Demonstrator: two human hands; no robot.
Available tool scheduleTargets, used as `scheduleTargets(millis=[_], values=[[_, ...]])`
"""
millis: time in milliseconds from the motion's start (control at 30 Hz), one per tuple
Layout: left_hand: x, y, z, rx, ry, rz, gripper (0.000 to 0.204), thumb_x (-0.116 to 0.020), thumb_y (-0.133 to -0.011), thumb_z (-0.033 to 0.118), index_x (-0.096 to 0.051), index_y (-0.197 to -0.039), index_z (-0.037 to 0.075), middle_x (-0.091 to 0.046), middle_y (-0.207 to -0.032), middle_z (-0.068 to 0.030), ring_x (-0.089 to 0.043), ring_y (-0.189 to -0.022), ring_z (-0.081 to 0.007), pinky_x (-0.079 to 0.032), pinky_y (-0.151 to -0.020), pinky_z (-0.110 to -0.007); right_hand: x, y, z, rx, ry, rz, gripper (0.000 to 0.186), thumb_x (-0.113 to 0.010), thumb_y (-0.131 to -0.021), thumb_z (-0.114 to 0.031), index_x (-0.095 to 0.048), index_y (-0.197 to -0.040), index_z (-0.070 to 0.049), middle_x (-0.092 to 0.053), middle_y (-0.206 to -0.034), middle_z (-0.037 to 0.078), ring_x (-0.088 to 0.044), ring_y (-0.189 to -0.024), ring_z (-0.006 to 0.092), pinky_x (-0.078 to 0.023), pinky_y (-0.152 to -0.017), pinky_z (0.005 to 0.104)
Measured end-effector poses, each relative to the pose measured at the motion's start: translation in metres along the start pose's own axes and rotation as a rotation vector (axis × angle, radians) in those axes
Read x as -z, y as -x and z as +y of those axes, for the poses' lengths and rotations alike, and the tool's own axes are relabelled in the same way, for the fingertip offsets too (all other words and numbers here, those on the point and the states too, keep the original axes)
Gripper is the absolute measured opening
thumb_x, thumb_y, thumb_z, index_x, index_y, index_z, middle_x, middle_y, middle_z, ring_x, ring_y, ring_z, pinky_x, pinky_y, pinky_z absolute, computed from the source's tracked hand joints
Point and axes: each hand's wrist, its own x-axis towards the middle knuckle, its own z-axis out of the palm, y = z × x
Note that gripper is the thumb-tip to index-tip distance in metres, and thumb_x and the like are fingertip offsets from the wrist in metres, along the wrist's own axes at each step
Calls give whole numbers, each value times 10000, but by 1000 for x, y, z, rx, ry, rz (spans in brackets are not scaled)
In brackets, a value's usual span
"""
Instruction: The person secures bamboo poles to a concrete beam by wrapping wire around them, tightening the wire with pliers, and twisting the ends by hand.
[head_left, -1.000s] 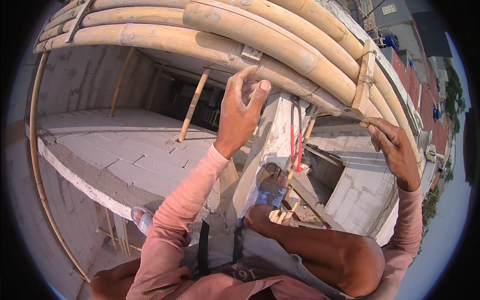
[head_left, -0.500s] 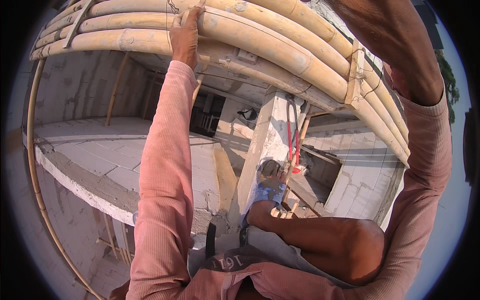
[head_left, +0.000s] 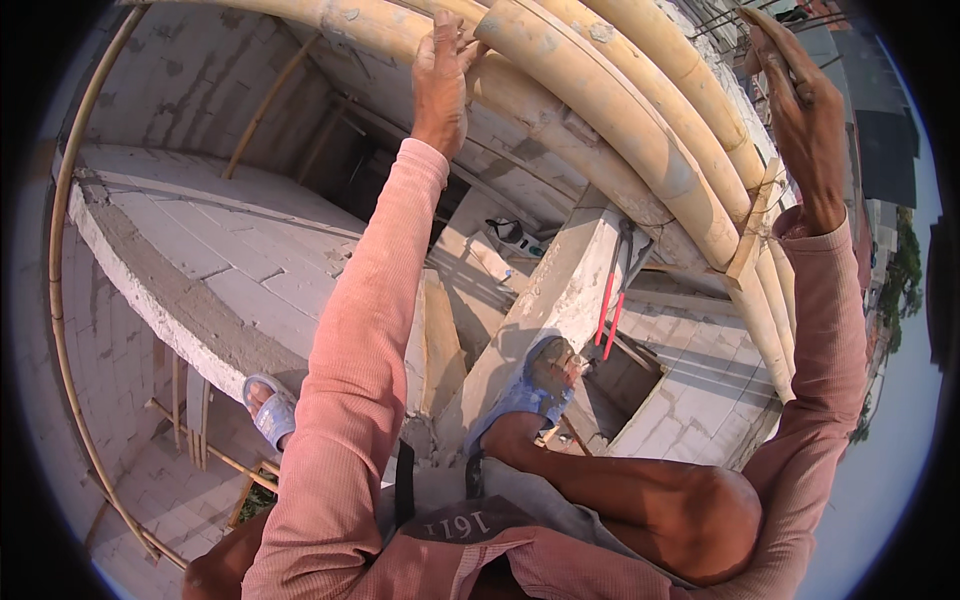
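Note:
My left hand (head_left: 442, 85) is closed on a thick yellow bamboo pole (head_left: 550, 62) near its end, beside the other poles of the bundle at the top. My right hand (head_left: 803, 120) is raised at the upper right, past the bundle. Its fingers are stretched out and nothing shows in them. A wooden cleat (head_left: 752, 235) bound with wire crosses the poles below that hand. Long-handled cutters with red grips (head_left: 607, 315) lean on the concrete beam below the poles; their jaw end is hard to make out.
My feet, in blue sandals, rest on the concrete beam (head_left: 550, 270) and by the ledge edge (head_left: 165, 290). An opening (head_left: 625, 375) drops away beside the beam. A thin bamboo upright (head_left: 60, 260) stands at far left. Thin steel rods (head_left: 800, 22) stick out at upper right.
The view has swung rightward. My right hand has come fully into view with fingers extended. My left hand, still at the bamboo, now sits by a pole's end.

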Motion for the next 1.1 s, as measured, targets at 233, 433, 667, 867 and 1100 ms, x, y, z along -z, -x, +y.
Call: scheduleTargets(millis=[233,433,667,867,1100], values=[[28,34,-27,236,306,235,665,-532,-1045,502,-412,-1453,-9,-502,-1375,-220,-547,-1293,-355,-465,-1098,-449,-82,-36,32,-33,-215,-182,378,-547,-1058,-295,-626,-1377,-109,-605,-1087,72,-588,-936,167,-499,-868,312],[30,45,-22,289,240,314,692,-549,-1036,492,-366,-1477,-9,-468,-1428,-225,-533,-1298,-366,-470,-1087,-478,-63,-63,3,308,44,-201,335,-549,-1063,-230,-667,-1362,-134,-600,-793,50,-578,-736,143,-496,-741,306],[-11,-5,71,-716,-592,48,298,-527,-1056,307,-671,-1165,71,-690,-1059,-107,-657,-987,-232,-521,-906,-348,-22,-24,-14,34,66,-535,336,-550,-1000,-202,-713,-1257,-58,-634,-747,135,-609,-681,242,-508,-756,396],[-92,-37,99,-791,-1102,-611,272,-538,-1031,295,-684,-1128,87,-703,-1035,-96,-671,-969,-250,-531,-870,-370,2,-14,4,-226,-277,-447,431,-559,-1020,-373,-722,-1221,-29,-509,-680,-18,-444,-627,83,-362,-607,261],[-136,-42,89,-808,-1281,-983,244,-550,-1001,280,-700,-1085,106,-719,-1006,-84,-687,-947,-271,-543,-828,-397,9,3,25,-309,-450,-230,388,-585,-1046,-328,-701,-1264,-29,-485,-726,-67,-359,-620,13,-273,-532,200]])
